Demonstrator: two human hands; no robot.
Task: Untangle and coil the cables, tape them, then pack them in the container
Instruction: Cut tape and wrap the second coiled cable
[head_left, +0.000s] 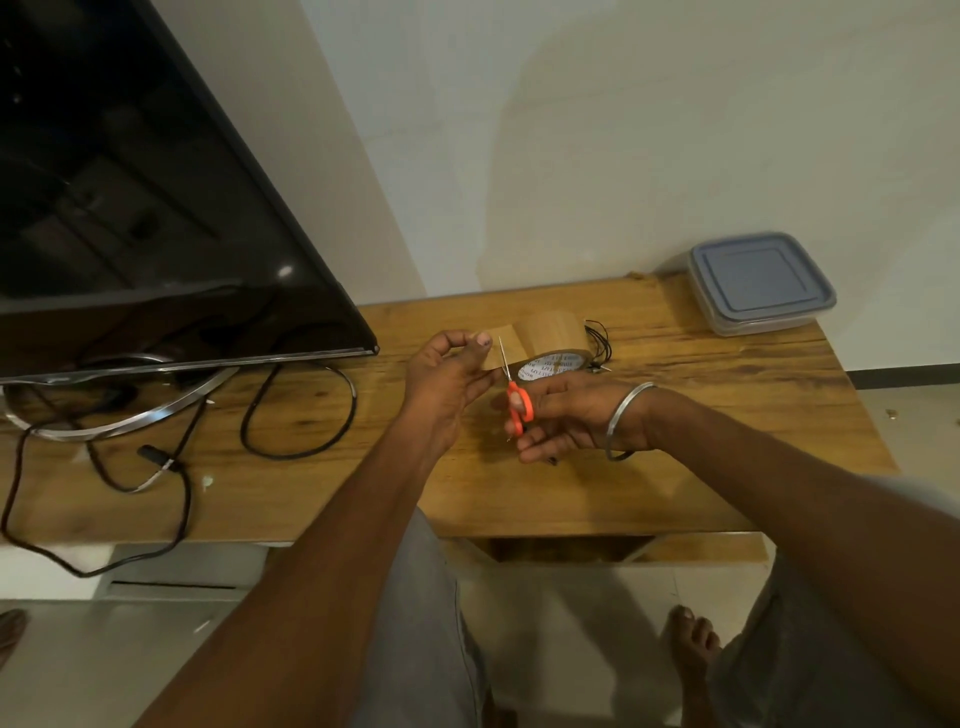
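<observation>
The left hand (447, 382) is raised above the middle of the wooden tabletop (675, 415), its thumb and fingers (480, 340) pinched shut on the free end of a strip of brown packing tape (501, 343). The strip runs toward 3 o'clock to the brown tape roll (553, 345), which stands just beyond the hands with its white printed core facing the viewer.

The right hand (566, 413), a thin metal bangle (626, 421) on its wrist, has its fingers closed through the loops of small orange-handled scissors (517, 397). The thin blades point to 12 o'clock and meet the pulled strip between the left hand and the roll. How far apart the blades are cannot be told.

Just at 3 o'clock of the roll, touching or nearly touching it, lies a small coil of thin black cable (600, 343). Well away at 2 o'clock, on the far right corner of the tabletop, sits a clear plastic container with a grey-blue lid (761, 280) closed on it.

At 9 o'clock a thicker black cable (298, 410) loops loosely over the tabletop, beneath a large black flat screen (145, 208) on a curved metal stand (119, 421).
</observation>
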